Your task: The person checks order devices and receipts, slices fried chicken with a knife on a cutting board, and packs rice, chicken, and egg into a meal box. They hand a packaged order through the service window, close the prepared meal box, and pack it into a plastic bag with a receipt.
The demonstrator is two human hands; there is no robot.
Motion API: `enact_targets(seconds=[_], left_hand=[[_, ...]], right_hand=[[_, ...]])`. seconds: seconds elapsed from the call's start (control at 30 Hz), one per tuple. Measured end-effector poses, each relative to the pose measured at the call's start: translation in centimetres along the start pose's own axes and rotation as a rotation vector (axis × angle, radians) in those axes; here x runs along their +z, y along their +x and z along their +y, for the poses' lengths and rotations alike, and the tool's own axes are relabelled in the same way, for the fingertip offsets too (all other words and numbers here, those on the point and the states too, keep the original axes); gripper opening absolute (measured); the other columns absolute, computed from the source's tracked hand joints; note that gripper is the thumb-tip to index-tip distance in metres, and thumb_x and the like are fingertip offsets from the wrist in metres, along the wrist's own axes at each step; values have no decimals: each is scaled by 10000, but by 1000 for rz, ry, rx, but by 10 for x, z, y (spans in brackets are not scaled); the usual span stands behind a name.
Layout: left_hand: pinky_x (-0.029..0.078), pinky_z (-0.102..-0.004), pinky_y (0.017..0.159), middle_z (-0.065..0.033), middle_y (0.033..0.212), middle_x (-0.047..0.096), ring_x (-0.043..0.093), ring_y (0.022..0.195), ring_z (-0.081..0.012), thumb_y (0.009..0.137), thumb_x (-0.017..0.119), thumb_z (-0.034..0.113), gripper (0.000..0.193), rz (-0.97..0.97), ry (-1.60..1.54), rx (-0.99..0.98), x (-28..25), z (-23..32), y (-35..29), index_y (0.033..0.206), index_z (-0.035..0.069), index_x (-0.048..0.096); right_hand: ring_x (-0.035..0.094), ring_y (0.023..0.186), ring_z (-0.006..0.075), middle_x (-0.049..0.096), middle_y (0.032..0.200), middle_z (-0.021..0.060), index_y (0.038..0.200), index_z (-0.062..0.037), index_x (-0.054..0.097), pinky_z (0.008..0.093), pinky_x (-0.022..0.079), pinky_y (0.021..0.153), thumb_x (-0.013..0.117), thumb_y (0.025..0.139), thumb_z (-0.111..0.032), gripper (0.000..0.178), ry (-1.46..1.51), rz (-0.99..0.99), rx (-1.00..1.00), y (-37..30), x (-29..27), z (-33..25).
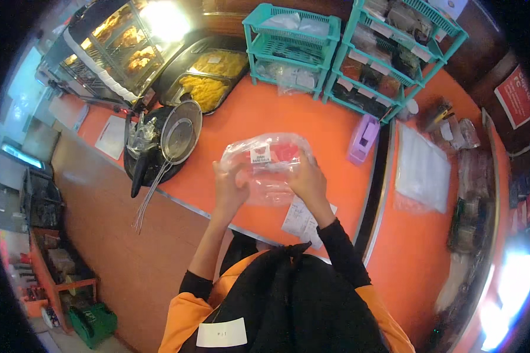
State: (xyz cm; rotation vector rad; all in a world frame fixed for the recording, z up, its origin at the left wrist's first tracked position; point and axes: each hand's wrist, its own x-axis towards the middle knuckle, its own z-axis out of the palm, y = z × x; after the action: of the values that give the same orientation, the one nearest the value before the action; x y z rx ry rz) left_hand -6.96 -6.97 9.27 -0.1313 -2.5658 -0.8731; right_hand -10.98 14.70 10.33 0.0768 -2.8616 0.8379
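My left hand [232,189] grips the clear plastic package [269,170] toward eight o'clock, my right hand [310,181] toward four; it spans between them over the orange counter [259,112], paper slip [303,222] at five.

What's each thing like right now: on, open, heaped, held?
Plastic package: held by left hand and right hand; open or shut unclear
Light: on
Yellow food: heaped
Tape holder: standing
Teal rack: holding bags
Paper slip: lying on counter
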Motion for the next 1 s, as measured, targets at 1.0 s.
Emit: enact_targets(seconds=[1.0], left_hand=[[266,-517,1122,-235,1342,473,428,1232,-497,675,761,113,778,-615,-261,-483,7,-107,-35,1370,63,414]], right_hand=[[657,919,293,710,916,65,880,-209,749,470,457,878,744,676,-326,235,-267,38,-242,520,-6,-73]])
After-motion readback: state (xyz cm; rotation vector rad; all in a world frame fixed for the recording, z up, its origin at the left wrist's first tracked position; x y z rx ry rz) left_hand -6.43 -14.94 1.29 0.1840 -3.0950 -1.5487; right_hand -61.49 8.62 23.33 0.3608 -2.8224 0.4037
